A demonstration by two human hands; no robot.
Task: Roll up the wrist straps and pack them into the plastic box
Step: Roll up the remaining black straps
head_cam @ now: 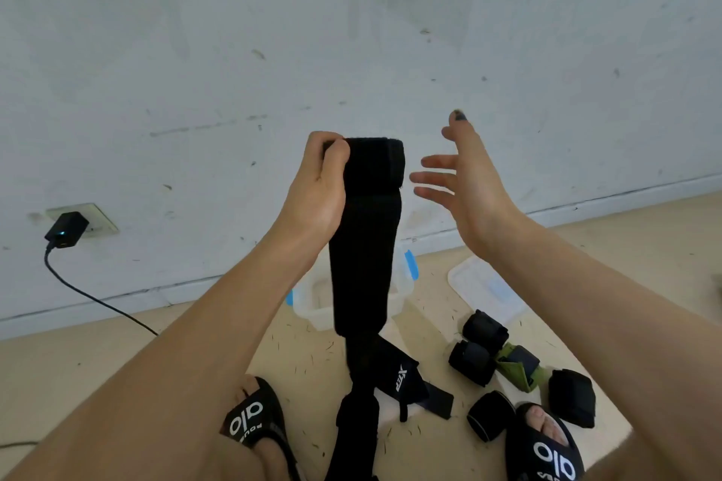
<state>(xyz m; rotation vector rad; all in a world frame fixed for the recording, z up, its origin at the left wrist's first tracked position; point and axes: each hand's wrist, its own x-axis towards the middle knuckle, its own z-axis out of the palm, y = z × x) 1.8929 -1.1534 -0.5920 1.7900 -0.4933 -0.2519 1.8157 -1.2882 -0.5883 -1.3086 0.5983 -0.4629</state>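
The left hand [318, 187] is pinching the top of a black strap [365, 246] hanging above the box [312, 305]; the right hand [465, 183] is hovering beside it, fingers [433, 178] spread. With only one edge held, the strap risks slipping or rolling crooked

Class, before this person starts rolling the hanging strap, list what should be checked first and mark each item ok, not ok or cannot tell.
1. Left hand grips the top of the black strap: ok.
2. Right hand on the strap: not ok, open beside it.
3. Strap hangs straight, untwisted: cannot tell near its lower end.
4. Plastic box open: ok, lid lies beside it.
5. Box empty: cannot tell, the strap hides part.
6. Rolled straps packed: not ok, on the floor.
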